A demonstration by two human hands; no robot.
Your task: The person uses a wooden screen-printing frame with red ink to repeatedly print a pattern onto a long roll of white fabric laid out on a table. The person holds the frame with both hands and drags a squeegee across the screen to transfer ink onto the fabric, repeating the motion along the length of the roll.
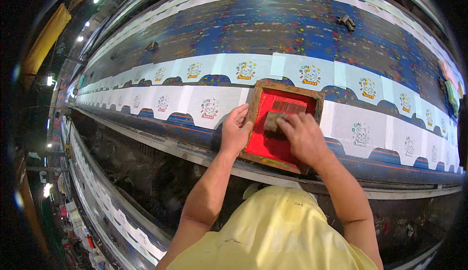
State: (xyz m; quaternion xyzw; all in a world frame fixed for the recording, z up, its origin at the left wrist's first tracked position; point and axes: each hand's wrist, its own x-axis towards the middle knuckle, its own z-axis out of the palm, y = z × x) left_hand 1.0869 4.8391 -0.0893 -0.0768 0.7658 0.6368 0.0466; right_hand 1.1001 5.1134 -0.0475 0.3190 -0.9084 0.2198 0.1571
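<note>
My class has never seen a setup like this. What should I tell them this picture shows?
There is no robot here: a person works bare-handed, seen by a fisheye camera on their head, so straight edges look bent. The left hand touches the left side of a wooden frame with a red inside. The right hand holds a block inside it. On the long table lie rows of white pieces, many printed with a cartoon animal.

Right fingers (294,120) around wooden squeegee (273,125)
</note>
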